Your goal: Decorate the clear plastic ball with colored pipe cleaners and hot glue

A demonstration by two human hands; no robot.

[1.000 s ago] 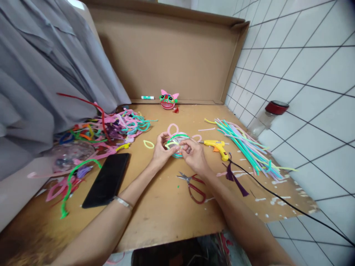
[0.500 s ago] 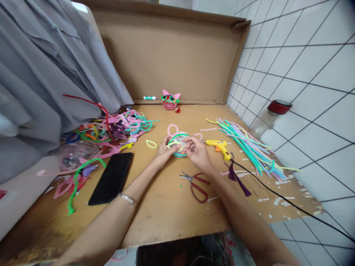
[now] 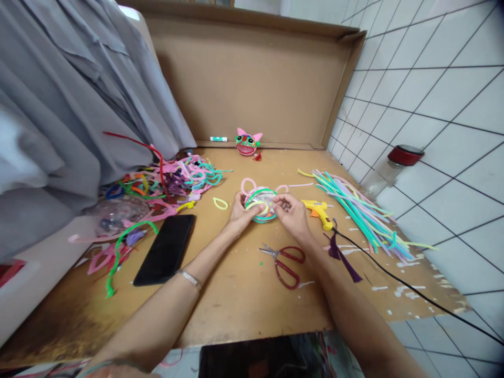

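Observation:
My left hand is closed around the left side of a round, clear pipe-cleaner craft with green and teal bands. A pale yellow pipe-cleaner loop lies across its front by the left thumb. Two pink loops stick out at the top of the craft. At its right side, my right hand has its fingers bent into a pinch; what they hold, if anything, is too small to make out. Another yellow loop rests on the table left of my left hand.
Red-handled scissors lie open near me. A yellow glue gun with a black cord is at the right, beside loose pipe cleaners. A phone and a tangled pile are at the left. A finished animal face stands at the back.
The whole view has shifted slightly, so the table things appear farther right. Both hands remain at the craft, with the right fingers still pinched at its right side.

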